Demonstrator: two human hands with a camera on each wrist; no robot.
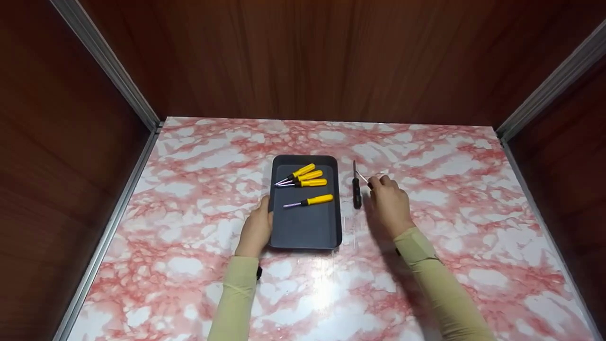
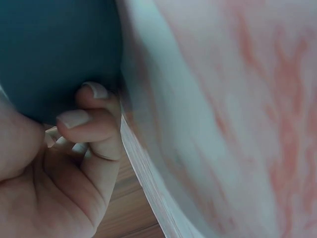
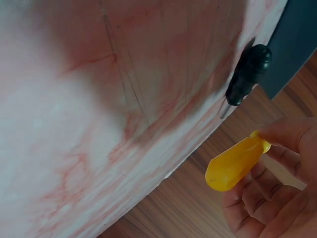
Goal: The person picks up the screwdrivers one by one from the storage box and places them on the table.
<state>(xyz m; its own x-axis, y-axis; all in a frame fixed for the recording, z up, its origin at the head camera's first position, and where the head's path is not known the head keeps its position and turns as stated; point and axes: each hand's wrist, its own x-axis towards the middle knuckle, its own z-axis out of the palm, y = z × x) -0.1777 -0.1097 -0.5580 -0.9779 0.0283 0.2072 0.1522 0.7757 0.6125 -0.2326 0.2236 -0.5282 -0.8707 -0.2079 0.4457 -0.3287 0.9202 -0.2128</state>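
Note:
A dark grey tray (image 1: 303, 232) lies in the middle of the marbled table. My left hand (image 1: 256, 228) grips its left edge; in the left wrist view the fingers (image 2: 91, 124) curl against the tray wall (image 2: 59, 59). Several yellow-handled screwdrivers (image 1: 310, 183) lie inside, one (image 1: 320, 199) apart from the others. To the right of the tray, a black-handled screwdriver (image 1: 357, 192) rests on the table. Just right of it, my right hand (image 1: 390, 203) pinches a screwdriver with a yellow handle (image 3: 235, 163). Its shaft (image 1: 362, 177) points up and left; the hand hides the handle in the head view.
The red-and-white marbled table (image 1: 189, 274) is bounded by brown wooden panels (image 1: 303, 61) at the back and both sides. Metal rails (image 1: 106, 61) run along the corners. Faint thin lines (image 1: 354, 232) show on the tabletop right of the tray.

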